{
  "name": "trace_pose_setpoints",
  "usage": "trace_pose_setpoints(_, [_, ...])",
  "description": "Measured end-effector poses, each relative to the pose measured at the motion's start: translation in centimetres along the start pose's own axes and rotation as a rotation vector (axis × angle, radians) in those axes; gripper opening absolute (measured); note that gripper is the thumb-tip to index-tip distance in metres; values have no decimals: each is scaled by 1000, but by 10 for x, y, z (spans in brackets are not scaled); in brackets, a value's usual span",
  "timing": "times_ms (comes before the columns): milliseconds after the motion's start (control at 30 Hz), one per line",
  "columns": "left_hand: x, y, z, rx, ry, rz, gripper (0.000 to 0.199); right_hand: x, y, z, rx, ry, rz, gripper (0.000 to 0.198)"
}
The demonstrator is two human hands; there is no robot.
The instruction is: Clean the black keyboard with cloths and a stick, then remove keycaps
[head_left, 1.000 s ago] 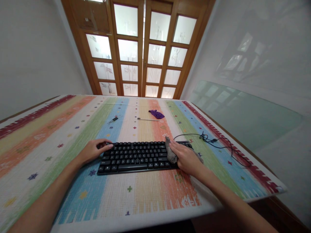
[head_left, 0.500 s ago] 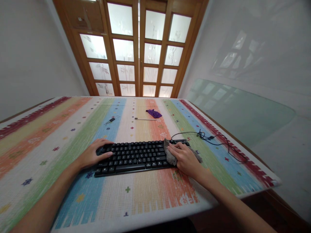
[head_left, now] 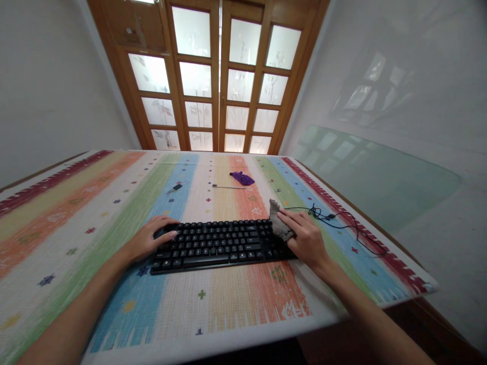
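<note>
A black keyboard (head_left: 218, 244) lies flat on the striped tablecloth in front of me. My left hand (head_left: 154, 237) grips its left end, thumb over the keys and fingers along the far edge. In my right hand (head_left: 306, 235) is a grey cloth (head_left: 280, 225), pressed on the keyboard's right end, where it covers part of the number keys. The fingers lie bent over the cloth.
Beyond the keyboard lie a purple cloth bag (head_left: 242, 178), a thin rod (head_left: 230, 187) and a small black object (head_left: 177, 187), perhaps a key. A tangled black cable (head_left: 323, 215) runs to the right. The tablecloth (head_left: 228, 304) reaches the near table edge.
My right hand has moved the grey cloth right and slightly away along the keyboard, uncovering keys. My left hand stays on the left end.
</note>
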State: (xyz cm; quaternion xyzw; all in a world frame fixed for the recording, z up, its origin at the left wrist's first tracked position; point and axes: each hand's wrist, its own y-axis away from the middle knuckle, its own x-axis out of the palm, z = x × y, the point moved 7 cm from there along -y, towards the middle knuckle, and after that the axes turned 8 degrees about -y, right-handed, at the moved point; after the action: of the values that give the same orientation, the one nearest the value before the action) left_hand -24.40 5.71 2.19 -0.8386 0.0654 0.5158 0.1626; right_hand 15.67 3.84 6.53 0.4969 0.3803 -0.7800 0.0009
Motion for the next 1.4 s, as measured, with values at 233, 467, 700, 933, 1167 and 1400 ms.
trace_pose_setpoints(233, [4,0,2,17,-19,3,60,38,5,-1,7,87,278,56])
trace_pose_setpoints(467, [5,-1,1,32,-33,10,58,36,2,-2,17,102,320,48])
trace_pose_setpoints(700, [5,-1,0,28,-27,1,60,31,14,0,-15,86,267,48])
trace_pose_setpoints(933, [4,-1,-4,41,-54,31,61,21,22,6,-50,33,262,40])
trace_pose_setpoints(1167, [7,-1,0,47,-61,23,63,15,24,0,-70,-116,176,42])
trace_pose_setpoints(1400, [7,0,-1,59,-45,-4,60,4,15,-9,52,-255,-94,44])
